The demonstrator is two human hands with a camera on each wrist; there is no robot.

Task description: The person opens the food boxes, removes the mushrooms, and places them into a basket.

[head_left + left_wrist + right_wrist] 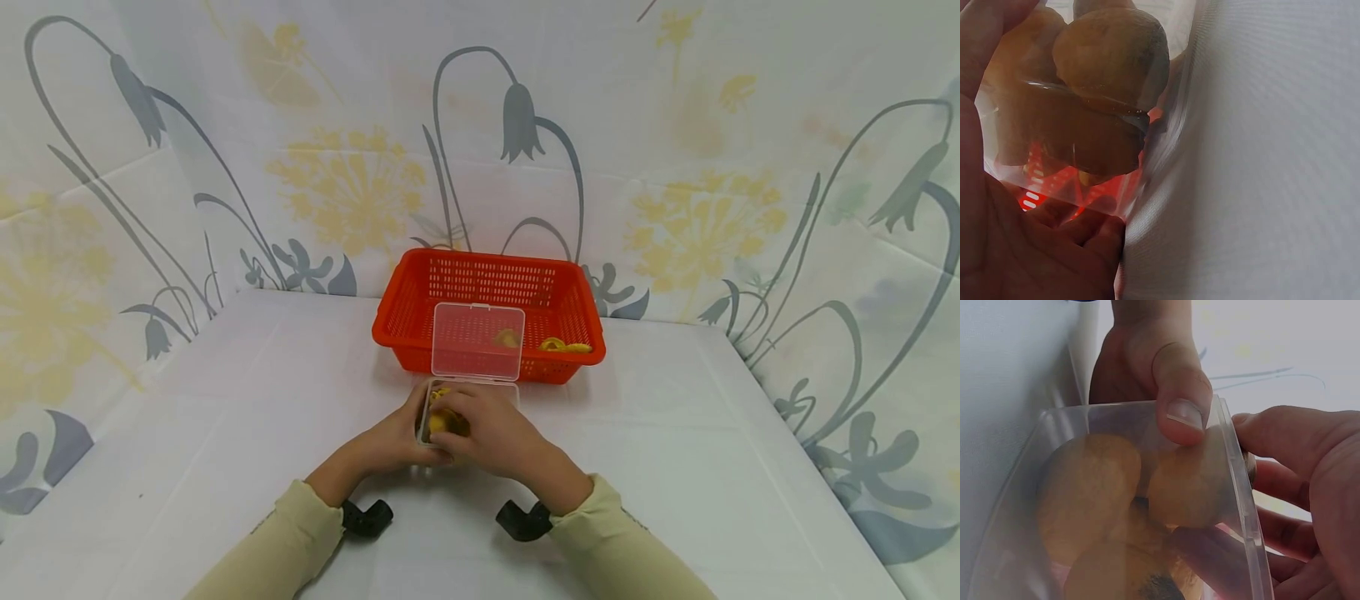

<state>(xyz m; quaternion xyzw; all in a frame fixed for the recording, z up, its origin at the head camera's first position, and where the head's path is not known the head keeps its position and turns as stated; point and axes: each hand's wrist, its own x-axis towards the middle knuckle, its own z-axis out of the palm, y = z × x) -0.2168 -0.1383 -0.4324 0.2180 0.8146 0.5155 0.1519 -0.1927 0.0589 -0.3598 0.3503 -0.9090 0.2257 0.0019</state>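
A clear plastic box point(513, 390) stands on the table, its hinged lid point(477, 337) raised and leaning back against the basket. Inside lie several yellow-brown rounded pieces point(1088, 494); their exact kind is unclear. My left hand point(393, 437) grips the box from the left, its thumb over the near wall and its fingers along the far side in the left wrist view. At the box's mouth, my right hand point(491, 429) reaches over the rim, thumb and fingers curled round one yellow-brown piece point(438, 426). Its fingertips are partly hidden.
Directly behind the box stands a red perforated basket point(491, 268) with a few yellow pieces point(564, 346) at its right end. Black curved devices point(367, 518) sit at both wrists. White cloth covers the table point(675, 433); flower-printed cloth point(360, 183) hangs behind and at the sides.
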